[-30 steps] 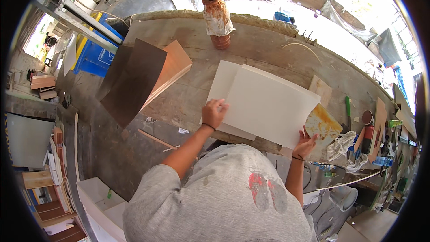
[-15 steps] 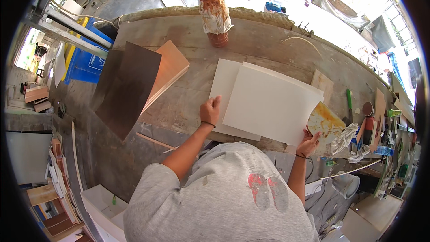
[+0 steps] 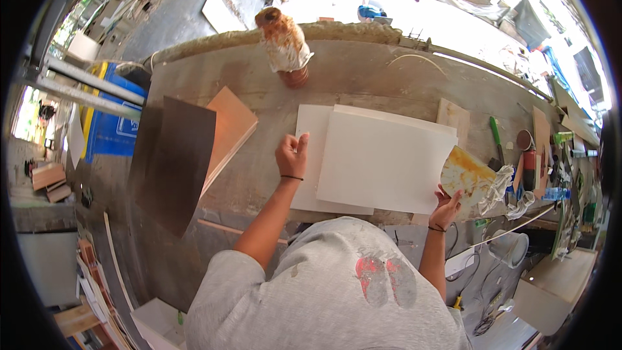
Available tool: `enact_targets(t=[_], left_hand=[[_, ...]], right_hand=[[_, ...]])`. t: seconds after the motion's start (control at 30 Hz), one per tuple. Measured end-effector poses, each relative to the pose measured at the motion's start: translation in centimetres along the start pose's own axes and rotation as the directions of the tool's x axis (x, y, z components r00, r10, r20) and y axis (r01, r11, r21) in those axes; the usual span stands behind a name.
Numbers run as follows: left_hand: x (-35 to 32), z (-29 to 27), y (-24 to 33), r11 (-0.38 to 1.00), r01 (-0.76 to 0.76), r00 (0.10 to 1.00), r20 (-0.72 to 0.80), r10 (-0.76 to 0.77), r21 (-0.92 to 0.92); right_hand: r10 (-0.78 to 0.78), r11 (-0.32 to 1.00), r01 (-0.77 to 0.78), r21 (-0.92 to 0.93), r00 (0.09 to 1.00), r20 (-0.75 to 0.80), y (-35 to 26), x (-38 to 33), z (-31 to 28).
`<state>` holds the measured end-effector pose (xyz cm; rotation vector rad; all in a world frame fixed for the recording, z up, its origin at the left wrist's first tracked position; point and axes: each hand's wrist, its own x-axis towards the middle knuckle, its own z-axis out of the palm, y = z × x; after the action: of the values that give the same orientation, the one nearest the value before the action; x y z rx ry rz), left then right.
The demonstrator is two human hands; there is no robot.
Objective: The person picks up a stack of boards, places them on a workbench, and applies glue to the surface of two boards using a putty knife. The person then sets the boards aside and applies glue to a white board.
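Observation:
Two pale boards lie on the worktable, a larger white board (image 3: 387, 159) partly covering another white board (image 3: 312, 116). Beside the lower board's left edge is my left hand (image 3: 290, 155), fingers curled in and thumb raised; whatever they may grip is hidden. My right hand (image 3: 446, 209), at the upper board's near right corner, closes on the edge of a flat plate (image 3: 468, 175) smeared yellow-brown. This plate tilts upward and overlaps the white board's right end. A crumpled clear plastic wrapper (image 3: 497, 189) lies just right of it.
Dark brown sheets (image 3: 175, 155) and orange-brown panels (image 3: 232, 116) lie left on the worktable (image 3: 363, 68). A drip-covered container (image 3: 285, 48) stands at the back. Rightward are a green-handled tool (image 3: 495, 131) and a wood piece (image 3: 453, 120). A blue bin (image 3: 113, 120) stands beyond the left end.
The view has shifted, so the table's things sit lower and further left. My left hand has moved slightly away from me along the board's left edge. My right hand still holds the smeared plate.

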<state>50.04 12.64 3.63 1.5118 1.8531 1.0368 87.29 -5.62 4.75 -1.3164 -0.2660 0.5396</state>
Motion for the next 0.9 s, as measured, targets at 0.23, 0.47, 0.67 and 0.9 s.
enact_targets(t=[0.23, 0.47, 0.67, 0.9], left_hand=[[17.4, -1.4, 5.7, 0.820, -0.525, 0.841, -0.288, 0.458, -0.226], [21.8, -1.4, 9.8, 0.854, -0.493, 0.869, -0.144, 0.474, -0.168], [20.7, -7.7, 17.1, 0.672, -0.677, 0.603, 0.299, 0.740, -0.300], [12.9, -10.9, 27.9, 0.795, -0.604, 0.156, 0.970, 0.186, -0.056]], right_hand=[[-0.076, 0.996, 0.073, 0.058, 0.996, 0.050, -3.9, -0.9, 1.3], [-0.213, 0.972, 0.214, 0.098, 0.977, -0.018, -7.2, -2.8, 0.9], [-0.219, 0.959, 0.234, 0.157, 0.970, -0.110, -7.9, -4.4, -0.9], [-0.206, 0.938, 0.242, 0.246, 0.965, -0.163, -7.3, -5.1, -1.4]])
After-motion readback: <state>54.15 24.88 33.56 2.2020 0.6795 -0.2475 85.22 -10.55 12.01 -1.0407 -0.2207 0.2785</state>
